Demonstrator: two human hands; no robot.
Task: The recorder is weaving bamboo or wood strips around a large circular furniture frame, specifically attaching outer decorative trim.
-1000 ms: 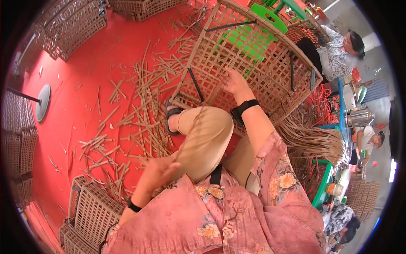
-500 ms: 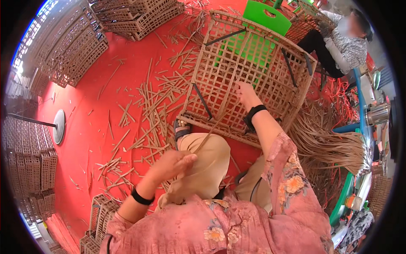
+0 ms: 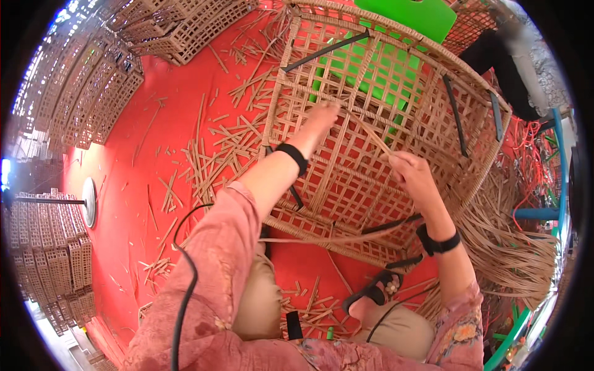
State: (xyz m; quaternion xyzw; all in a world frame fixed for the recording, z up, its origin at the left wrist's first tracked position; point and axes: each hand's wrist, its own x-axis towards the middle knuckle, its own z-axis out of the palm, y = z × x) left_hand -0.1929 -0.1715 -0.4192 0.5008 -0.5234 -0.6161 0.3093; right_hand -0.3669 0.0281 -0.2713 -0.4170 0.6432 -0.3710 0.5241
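A large open-weave panel (image 3: 322, 185) of flat brown strips, with a thick bound rim and dark bars across its corners, leans in front of my knees. My right hand (image 3: 413, 178) pinches a narrow brown strip (image 3: 373, 136) over the middle of the weave. From there the strip slants up and left toward my left hand (image 3: 323, 116). My left hand rests at the panel's upper middle, fingers closed near the strip's far end; what lies between them is hidden. Another long strip (image 3: 328, 239) crosses the panel's near edge.
A green plastic chair (image 3: 402, 18) stands behind the panel. Cut strips (image 3: 216, 148) litter the red floor, and a bundle of long strips (image 3: 507, 241) lies at right. Stacked woven panels (image 3: 93, 93) fill the left side. Another person (image 3: 520, 62) sits at the far right.
My left hand has gone from above my knee up onto the weave. My right hand has moved down and right, now drawing a strip. The panel appears turned and farther right.
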